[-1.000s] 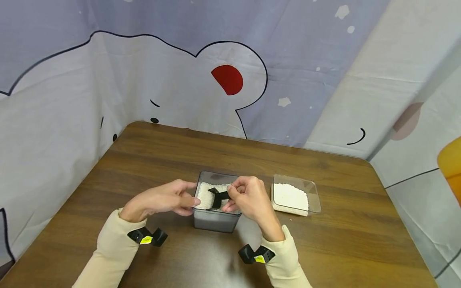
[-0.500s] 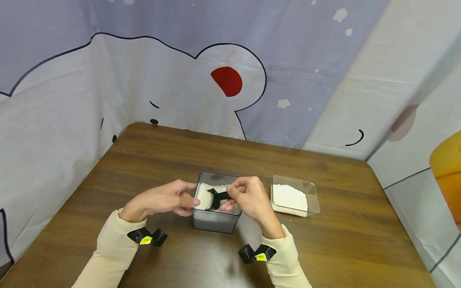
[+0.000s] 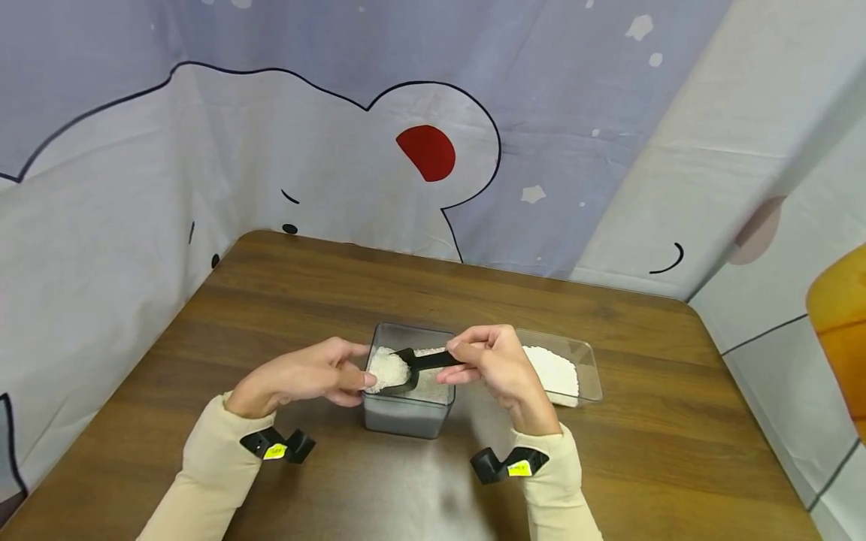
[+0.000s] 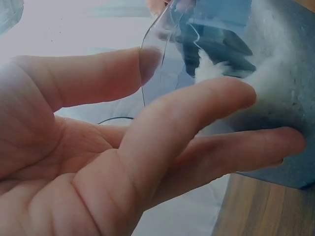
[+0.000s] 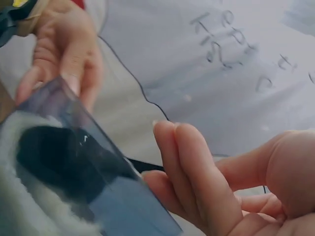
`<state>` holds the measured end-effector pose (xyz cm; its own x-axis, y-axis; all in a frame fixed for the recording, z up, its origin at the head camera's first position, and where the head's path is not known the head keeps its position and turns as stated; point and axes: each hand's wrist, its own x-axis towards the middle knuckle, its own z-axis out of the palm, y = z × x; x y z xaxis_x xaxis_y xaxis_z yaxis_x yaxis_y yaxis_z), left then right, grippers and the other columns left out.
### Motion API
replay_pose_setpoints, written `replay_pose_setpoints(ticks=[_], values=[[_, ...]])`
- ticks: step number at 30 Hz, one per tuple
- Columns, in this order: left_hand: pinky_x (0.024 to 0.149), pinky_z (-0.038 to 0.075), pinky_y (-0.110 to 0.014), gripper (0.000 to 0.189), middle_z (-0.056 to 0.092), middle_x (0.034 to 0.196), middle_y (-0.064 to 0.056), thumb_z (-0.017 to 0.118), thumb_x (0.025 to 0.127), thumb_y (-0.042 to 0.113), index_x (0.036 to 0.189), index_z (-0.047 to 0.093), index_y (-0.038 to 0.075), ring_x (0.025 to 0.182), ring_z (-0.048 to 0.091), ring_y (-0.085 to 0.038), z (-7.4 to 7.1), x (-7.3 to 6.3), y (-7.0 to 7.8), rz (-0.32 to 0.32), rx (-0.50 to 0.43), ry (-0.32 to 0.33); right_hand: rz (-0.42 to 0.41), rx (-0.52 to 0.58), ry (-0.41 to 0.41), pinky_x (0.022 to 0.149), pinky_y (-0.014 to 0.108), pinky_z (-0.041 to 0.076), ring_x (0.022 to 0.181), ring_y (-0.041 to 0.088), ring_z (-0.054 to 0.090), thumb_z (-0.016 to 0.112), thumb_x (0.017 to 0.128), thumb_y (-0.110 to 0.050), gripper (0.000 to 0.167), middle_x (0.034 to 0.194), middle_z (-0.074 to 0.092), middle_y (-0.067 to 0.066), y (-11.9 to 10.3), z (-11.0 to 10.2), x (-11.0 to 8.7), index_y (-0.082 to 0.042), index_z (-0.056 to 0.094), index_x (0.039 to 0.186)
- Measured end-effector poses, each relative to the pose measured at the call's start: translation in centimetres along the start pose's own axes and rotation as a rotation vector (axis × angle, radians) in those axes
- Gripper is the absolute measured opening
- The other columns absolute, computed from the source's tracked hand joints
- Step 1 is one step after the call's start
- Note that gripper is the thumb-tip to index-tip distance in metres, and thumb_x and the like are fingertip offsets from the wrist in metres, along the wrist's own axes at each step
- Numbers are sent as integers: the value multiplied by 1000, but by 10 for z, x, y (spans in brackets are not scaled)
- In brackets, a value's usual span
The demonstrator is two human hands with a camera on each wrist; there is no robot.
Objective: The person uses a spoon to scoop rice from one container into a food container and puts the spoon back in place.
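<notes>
My right hand [image 3: 497,368] pinches the handle of a black scoop [image 3: 433,361]. The scoop's bowl, heaped with white rice-like grains [image 3: 391,371], is inside a smoky grey see-through container [image 3: 404,418]. More grains lie in that container around the bowl. On its left side, my left hand [image 3: 307,372] holds the rim, thumb over the edge and fingers along the outer wall. The left wrist view shows the thumb [image 4: 118,73] overlapping the clear wall [image 4: 172,54]. In the right wrist view, the scoop bowl [image 5: 59,157] appears dark through the wall, amid the grains.
A low clear tray [image 3: 590,368] of white grains [image 3: 555,370] stands to the right, partly behind my right hand. Both sit on a brown wooden table [image 3: 325,278]. A printed curtain [image 3: 325,150] hangs behind it, and an orange shape [image 3: 842,330] shows at the right edge.
My right hand has moved right and tilted the scoop level, so its bowl now shows a heap of grains. The left hand and the container have stayed in place.
</notes>
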<state>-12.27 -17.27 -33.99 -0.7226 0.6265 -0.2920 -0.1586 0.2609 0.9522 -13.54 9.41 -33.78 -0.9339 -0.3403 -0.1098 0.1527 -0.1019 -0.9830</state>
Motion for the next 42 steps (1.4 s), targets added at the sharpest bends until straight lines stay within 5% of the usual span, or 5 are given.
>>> replay_pose_setpoints(ticks=[10,42], values=[[84,52,-41,74,59,113,-24,58,91,15,138,12,-18,108,56,-33,0,-2,0,3,24,7,35,152,-77,62,27,57,62,26,67,50,86,10,9,81,63,17,1,-31,3,11,57,90],[85,50,-43,73,62,111,-23,56,92,13,138,10,-18,107,57,-30,1,-1,-1,12,6,-12,-122,239,-173,60,22,56,65,20,68,46,91,8,20,74,67,15,-12,-69,-15,4,65,89]])
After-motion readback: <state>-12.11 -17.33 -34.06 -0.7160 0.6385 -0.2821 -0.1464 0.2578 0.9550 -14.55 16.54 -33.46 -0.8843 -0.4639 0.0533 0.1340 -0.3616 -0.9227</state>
